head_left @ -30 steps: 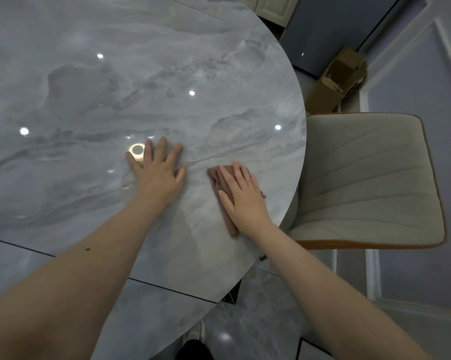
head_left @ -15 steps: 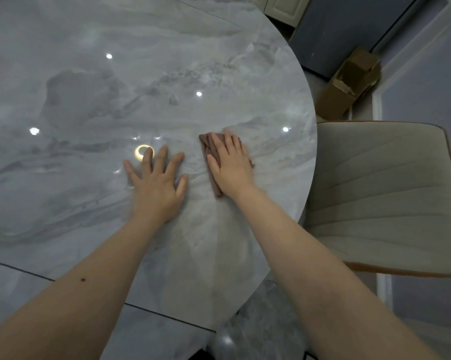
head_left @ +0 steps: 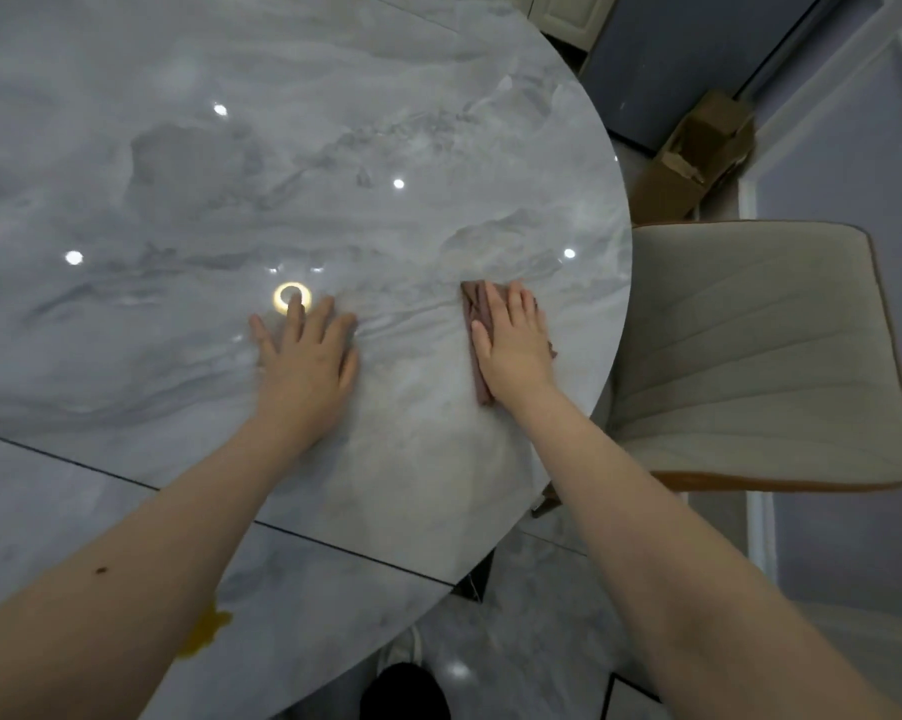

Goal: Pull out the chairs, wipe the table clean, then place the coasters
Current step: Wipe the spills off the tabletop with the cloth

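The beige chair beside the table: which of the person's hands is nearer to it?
Right. The right hand presses the cloth flat near the table edge beside the chair; the left hand rests further in, away from it.

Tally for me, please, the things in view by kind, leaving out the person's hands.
Marble table: 1
Brown wiping cloth: 1
Beige chair: 1
Cardboard box: 1
Yellow patch on the table's near edge: 1
Total: 5

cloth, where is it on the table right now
Head view: the cloth lies under the right hand, near the table edge beside the chair.
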`<action>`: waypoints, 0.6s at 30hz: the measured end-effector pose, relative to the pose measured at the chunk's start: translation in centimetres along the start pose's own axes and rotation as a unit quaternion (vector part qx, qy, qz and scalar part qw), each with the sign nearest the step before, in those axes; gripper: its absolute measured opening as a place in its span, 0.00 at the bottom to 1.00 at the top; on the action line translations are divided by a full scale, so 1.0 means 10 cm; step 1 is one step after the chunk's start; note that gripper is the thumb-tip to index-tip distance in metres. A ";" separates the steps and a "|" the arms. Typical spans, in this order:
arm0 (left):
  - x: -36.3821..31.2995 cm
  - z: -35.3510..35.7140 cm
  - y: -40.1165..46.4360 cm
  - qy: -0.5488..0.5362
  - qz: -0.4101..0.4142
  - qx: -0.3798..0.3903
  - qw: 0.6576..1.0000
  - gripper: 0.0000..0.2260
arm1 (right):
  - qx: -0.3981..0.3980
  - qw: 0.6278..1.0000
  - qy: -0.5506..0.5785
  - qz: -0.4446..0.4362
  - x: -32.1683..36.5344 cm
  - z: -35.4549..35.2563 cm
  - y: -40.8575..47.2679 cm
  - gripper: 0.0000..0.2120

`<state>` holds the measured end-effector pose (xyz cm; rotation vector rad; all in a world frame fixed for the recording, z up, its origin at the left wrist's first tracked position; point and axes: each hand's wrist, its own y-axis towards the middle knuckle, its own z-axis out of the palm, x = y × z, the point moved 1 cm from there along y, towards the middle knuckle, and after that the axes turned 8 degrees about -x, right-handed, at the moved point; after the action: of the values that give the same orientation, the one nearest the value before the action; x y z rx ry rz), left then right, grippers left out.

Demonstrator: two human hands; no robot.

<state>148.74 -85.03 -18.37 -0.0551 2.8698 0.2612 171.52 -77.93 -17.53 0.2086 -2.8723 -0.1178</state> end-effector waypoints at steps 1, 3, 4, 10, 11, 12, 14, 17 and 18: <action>0.01 0.00 -0.06 -0.010 -0.007 0.004 1.000 0.23 | 0.001 1.000 0.003 -0.009 0.15 0.05 -0.09 0.25; 0.05 0.01 -0.09 -0.041 -0.007 0.010 0.999 0.27 | 0.004 0.998 0.013 -0.054 0.40 0.13 -0.39 0.26; 0.08 0.00 -0.10 -0.061 -0.005 0.012 0.998 0.27 | 0.006 0.997 0.019 -0.081 0.51 0.13 -0.60 0.27; 0.48 -0.28 -0.22 -0.084 0.049 0.064 0.993 0.29 | 0.064 0.976 -0.006 -0.207 0.38 -0.10 -1.48 0.27; 0.60 -0.34 -0.33 -0.081 0.044 0.059 0.994 0.31 | 0.044 0.981 -0.015 -0.187 0.31 -0.12 -1.45 0.26; 0.75 -0.42 -0.47 -0.077 0.036 0.054 0.995 0.32 | 0.023 0.988 -0.017 -0.153 0.33 -0.12 -1.42 0.25; 1.02 -0.54 -0.78 -0.062 0.022 0.047 0.997 0.32 | -0.007 0.997 0.010 -0.075 0.50 -0.05 -1.32 0.24; 1.33 -0.68 -1.20 -0.056 -0.003 0.051 0.997 0.29 | -0.013 0.998 0.050 -0.036 0.96 0.14 -1.30 0.24; 1.39 -0.73 -1.31 -0.057 -0.011 0.048 0.997 0.29 | -0.007 0.998 0.056 -0.043 1.10 0.18 -1.34 0.25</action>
<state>134.33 -99.42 -17.29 -0.0514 2.7620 0.1172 162.26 -92.68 -17.84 0.3246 -2.7511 -0.1386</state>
